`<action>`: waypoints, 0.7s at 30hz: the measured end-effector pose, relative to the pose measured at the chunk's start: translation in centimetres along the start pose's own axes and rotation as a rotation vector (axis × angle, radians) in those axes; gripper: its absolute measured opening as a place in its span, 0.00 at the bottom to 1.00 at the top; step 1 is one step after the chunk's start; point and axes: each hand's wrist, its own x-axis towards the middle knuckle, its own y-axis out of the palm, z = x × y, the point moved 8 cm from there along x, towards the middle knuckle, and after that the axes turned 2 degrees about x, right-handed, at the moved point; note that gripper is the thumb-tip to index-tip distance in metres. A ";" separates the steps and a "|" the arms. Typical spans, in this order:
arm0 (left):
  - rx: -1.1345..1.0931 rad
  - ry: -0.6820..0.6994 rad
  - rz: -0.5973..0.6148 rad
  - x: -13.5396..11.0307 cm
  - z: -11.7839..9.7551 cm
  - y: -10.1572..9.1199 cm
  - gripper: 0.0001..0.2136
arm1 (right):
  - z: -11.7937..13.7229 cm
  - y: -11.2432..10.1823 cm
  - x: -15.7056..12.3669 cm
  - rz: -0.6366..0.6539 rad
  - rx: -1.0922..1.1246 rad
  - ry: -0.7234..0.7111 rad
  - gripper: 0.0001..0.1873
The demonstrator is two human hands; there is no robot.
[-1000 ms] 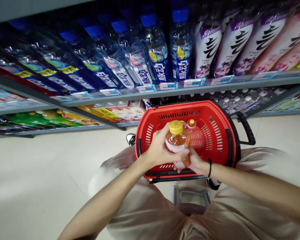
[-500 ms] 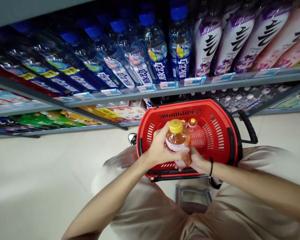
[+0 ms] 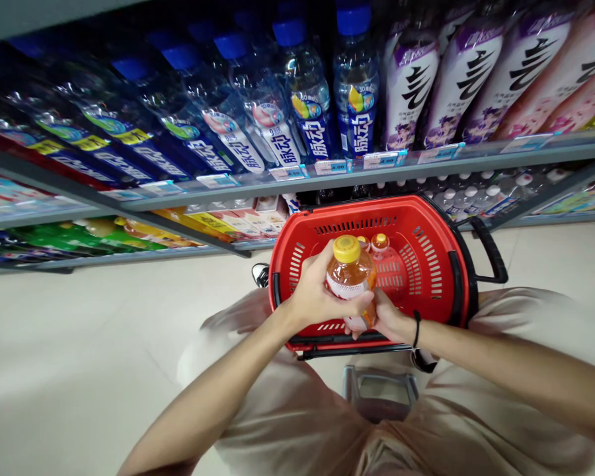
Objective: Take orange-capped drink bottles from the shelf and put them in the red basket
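Observation:
An orange drink bottle (image 3: 352, 272) with a yellow cap stands upright above the near part of a red shopping basket (image 3: 434, 258). My left hand (image 3: 315, 294) wraps round its left side and label. My right hand (image 3: 384, 318), with a dark band on the wrist, holds the bottle's lower right part from underneath. Two more bottles with orange caps (image 3: 379, 241) stand inside the basket just behind it.
The basket has black handles (image 3: 486, 251) and sits on the pale floor between my knees. Shelves ahead carry several blue-capped water bottles (image 3: 357, 92), purple and pink labelled bottles (image 3: 466, 73), and lower rows of green and yellow drinks (image 3: 104, 231).
The view has shifted very slightly. Both hands and the bottle stay in the same place over the basket.

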 end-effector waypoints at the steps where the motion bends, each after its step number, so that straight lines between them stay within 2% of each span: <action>1: -0.001 0.006 -0.001 0.0 0.0 0.0 0.30 | -0.1 0.0 0.0 0.003 0.002 0.002 0.35; 21: -0.024 -0.014 -0.005 0.0 0.5 0.3 0.30 | -0.6 -0.2 0.2 0.024 0.023 0.025 0.33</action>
